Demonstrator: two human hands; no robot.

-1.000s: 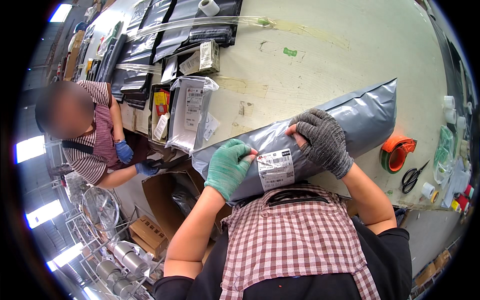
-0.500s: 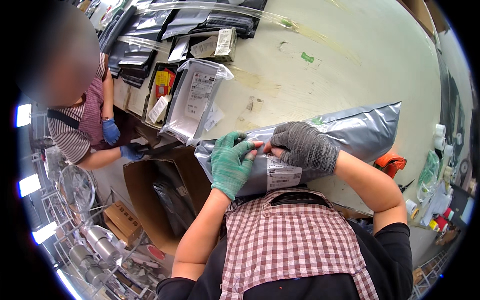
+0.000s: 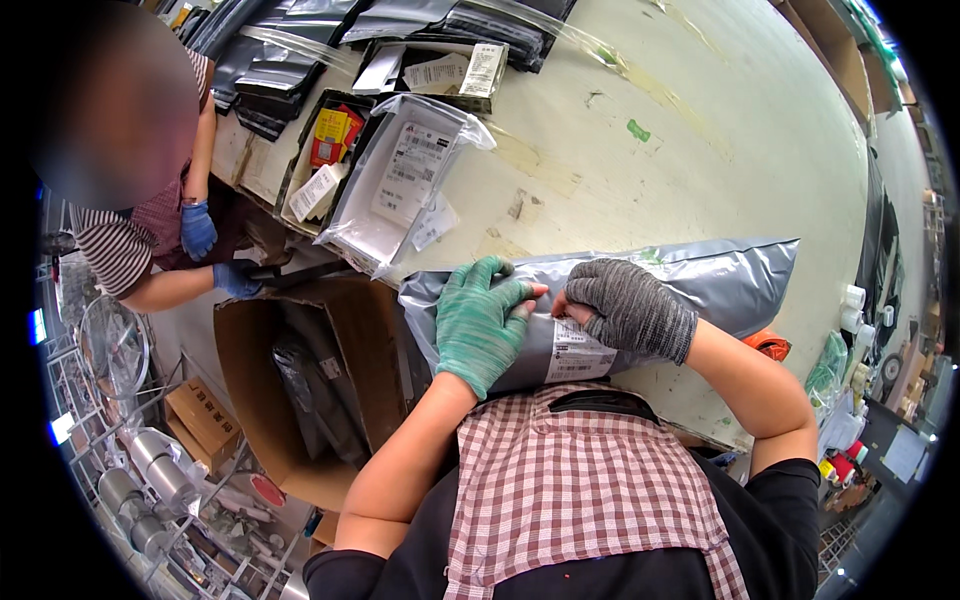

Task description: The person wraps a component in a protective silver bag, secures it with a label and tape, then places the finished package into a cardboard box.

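Both hands rest on a grey mailer bag [image 3: 700, 285] at the tabletop's [image 3: 720, 150] near edge. The green-gloved left hand [image 3: 480, 322] lies spread flat on it. The grey-gloved right hand [image 3: 630, 308] curls, fingertips pressing its white label [image 3: 575, 358].

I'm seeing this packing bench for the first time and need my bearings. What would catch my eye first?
The long grey plastic mailer bag lies at the table's near edge, a white label on it. Both hands press on it: the left hand in a green glove, the right hand in a dark grey knit glove. To the left, an open cardboard box stands below the cream tabletop.
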